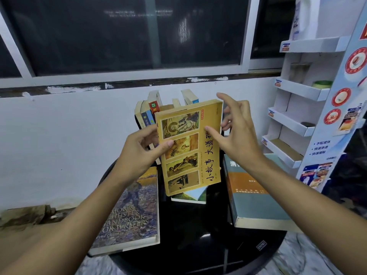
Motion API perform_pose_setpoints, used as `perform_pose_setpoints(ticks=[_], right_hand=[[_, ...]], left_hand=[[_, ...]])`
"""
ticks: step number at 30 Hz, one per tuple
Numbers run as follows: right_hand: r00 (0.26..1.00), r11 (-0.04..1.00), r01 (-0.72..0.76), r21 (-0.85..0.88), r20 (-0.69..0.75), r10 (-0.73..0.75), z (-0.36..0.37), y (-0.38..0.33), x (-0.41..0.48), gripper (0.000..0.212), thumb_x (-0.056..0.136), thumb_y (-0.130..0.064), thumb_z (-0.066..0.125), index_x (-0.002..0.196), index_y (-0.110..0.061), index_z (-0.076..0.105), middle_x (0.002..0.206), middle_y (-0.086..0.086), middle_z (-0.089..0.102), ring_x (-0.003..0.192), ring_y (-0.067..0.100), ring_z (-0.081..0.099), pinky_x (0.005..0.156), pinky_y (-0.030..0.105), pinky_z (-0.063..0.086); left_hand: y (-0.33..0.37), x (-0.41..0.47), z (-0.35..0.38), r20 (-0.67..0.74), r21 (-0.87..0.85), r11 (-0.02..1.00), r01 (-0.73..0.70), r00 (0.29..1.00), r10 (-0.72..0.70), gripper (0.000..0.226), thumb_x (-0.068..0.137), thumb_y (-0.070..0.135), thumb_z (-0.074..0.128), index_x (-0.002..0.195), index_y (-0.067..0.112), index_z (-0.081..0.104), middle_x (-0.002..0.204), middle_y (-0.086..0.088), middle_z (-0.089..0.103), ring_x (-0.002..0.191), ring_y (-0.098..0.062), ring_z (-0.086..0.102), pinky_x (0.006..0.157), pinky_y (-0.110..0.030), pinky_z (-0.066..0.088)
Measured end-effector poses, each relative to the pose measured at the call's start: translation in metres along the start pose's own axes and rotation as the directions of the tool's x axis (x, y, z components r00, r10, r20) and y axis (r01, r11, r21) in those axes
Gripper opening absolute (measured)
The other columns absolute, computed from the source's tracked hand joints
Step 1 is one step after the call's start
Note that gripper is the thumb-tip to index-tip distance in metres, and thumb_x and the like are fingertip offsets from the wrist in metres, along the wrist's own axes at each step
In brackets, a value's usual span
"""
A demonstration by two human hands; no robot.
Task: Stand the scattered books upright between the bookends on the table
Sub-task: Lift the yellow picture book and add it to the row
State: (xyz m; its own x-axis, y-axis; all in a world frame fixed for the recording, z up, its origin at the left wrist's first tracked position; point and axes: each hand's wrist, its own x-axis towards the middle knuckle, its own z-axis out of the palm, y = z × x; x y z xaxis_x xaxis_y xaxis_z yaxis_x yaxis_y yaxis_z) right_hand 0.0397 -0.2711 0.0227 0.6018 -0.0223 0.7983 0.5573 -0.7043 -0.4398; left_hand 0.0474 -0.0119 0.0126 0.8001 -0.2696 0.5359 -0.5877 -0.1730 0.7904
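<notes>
My left hand [142, 149] grips a yellow paperback [191, 147] by its left edge, thumb on the front cover, and holds it upright above the round black table [198, 245]. To the book's right my right hand [237, 132] hovers with fingers spread; its thumb tip touches the cover. Behind the yellow book several books [152, 111] stand upright at the table's far side; the bookends are hidden. Flat on the table lie a large writers' handbook [131, 215] at the left, a thick grey-and-orange book [252, 199] at the right and a small light book [193, 196] in the middle.
A white wall [69, 145] and a dark window rise just behind the table. A white cardboard display rack [301, 116] with shelves stands close at the right. The handbook and the grey book overhang the table's edges.
</notes>
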Motion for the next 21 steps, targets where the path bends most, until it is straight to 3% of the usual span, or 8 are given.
perform_pose_setpoints(ticks=[2, 8, 12, 14, 16, 17, 19, 21], right_hand=[[0.999, 0.999, 0.026, 0.04, 0.034, -0.027, 0.003, -0.013, -0.005, 0.073, 0.086, -0.036, 0.079, 0.149, -0.028, 0.043, 0.118, 0.001, 0.039, 0.087, 0.01, 0.057, 0.082, 0.018, 0.055], [0.983, 0.997, -0.046, 0.061, 0.179, 0.035, -0.001, -0.043, -0.014, 0.088, 0.07, -0.069, 0.078, 0.145, -0.041, 0.04, 0.129, -0.011, 0.031, 0.111, 0.006, 0.055, 0.095, 0.035, 0.058], [0.972, 0.995, -0.074, 0.066, 0.227, 0.057, -0.005, -0.052, -0.015, 0.099, 0.062, -0.077, 0.076, 0.145, -0.042, 0.035, 0.132, -0.013, 0.033, 0.121, 0.006, 0.052, 0.096, 0.041, 0.057], [0.964, 0.994, -0.076, 0.081, 0.261, 0.052, -0.009, -0.054, -0.015, 0.096, 0.065, -0.073, 0.078, 0.145, -0.041, 0.035, 0.133, -0.015, 0.035, 0.124, 0.004, 0.051, 0.098, 0.039, 0.056], [0.952, 0.991, -0.072, 0.113, 0.303, 0.035, -0.015, -0.055, -0.014, 0.087, 0.073, -0.062, 0.081, 0.145, -0.041, 0.036, 0.133, -0.016, 0.038, 0.126, 0.003, 0.05, 0.1, 0.037, 0.055], [0.948, 0.988, -0.072, 0.138, 0.318, 0.025, -0.018, -0.055, -0.014, 0.081, 0.077, -0.054, 0.082, 0.144, -0.041, 0.038, 0.133, -0.016, 0.04, 0.127, 0.002, 0.051, 0.099, 0.035, 0.055], [0.944, 0.983, -0.067, 0.17, 0.33, 0.007, -0.026, -0.055, -0.014, 0.073, 0.082, -0.04, 0.081, 0.143, -0.04, 0.04, 0.133, -0.015, 0.042, 0.127, 0.002, 0.051, 0.097, 0.034, 0.057], [0.941, 0.981, -0.067, 0.184, 0.337, 0.001, -0.033, -0.056, -0.016, 0.068, 0.085, -0.031, 0.077, 0.143, -0.039, 0.042, 0.133, -0.014, 0.044, 0.126, 0.003, 0.052, 0.092, 0.033, 0.059]], left_hand=[[-0.002, -0.005, 0.004, 0.043, 0.007, 1.0, 0.014, 0.999, -0.015, 0.032, 0.091, 0.027, 0.075, 0.122, 0.02, 0.071, 0.116, -0.004, 0.075, 0.111, -0.027, 0.069, 0.094, -0.053, 0.058], [0.0, -0.019, 0.018, 0.154, -0.037, 0.999, 0.018, 0.988, -0.012, 0.027, 0.088, 0.016, 0.076, 0.114, 0.021, 0.073, 0.114, 0.008, 0.074, 0.113, -0.012, 0.068, 0.089, -0.03, 0.06], [0.006, -0.024, 0.023, 0.25, -0.061, 0.998, 0.022, 0.968, -0.007, 0.03, 0.09, 0.003, 0.073, 0.106, 0.027, 0.067, 0.097, 0.027, 0.067, 0.099, 0.0, 0.065, 0.083, -0.023, 0.058], [0.006, -0.027, 0.025, 0.279, -0.082, 0.996, 0.036, 0.96, -0.011, 0.032, 0.09, 0.002, 0.072, 0.114, 0.021, 0.065, 0.101, 0.032, 0.063, 0.101, 0.005, 0.062, 0.085, -0.023, 0.058], [0.005, -0.03, 0.025, 0.289, -0.109, 0.992, 0.059, 0.957, -0.025, 0.049, 0.089, 0.007, 0.074, 0.135, 0.014, 0.058, 0.124, 0.029, 0.06, 0.12, 0.002, 0.058, 0.094, -0.033, 0.058], [0.005, -0.031, 0.026, 0.289, -0.124, 0.99, 0.072, 0.957, -0.033, 0.062, 0.088, 0.009, 0.075, 0.145, 0.019, 0.052, 0.135, 0.028, 0.056, 0.128, 0.001, 0.054, 0.096, -0.034, 0.057], [0.007, -0.033, 0.031, 0.293, -0.153, 0.985, 0.074, 0.956, -0.027, 0.072, 0.088, 0.005, 0.074, 0.145, 0.036, 0.045, 0.141, 0.035, 0.05, 0.134, 0.003, 0.049, 0.094, -0.032, 0.058], [0.01, -0.034, 0.039, 0.283, -0.146, 0.988, 0.052, 0.959, -0.009, 0.075, 0.088, 0.004, 0.075, 0.147, 0.038, 0.044, 0.144, 0.033, 0.048, 0.135, 0.002, 0.049, 0.093, -0.032, 0.059]])
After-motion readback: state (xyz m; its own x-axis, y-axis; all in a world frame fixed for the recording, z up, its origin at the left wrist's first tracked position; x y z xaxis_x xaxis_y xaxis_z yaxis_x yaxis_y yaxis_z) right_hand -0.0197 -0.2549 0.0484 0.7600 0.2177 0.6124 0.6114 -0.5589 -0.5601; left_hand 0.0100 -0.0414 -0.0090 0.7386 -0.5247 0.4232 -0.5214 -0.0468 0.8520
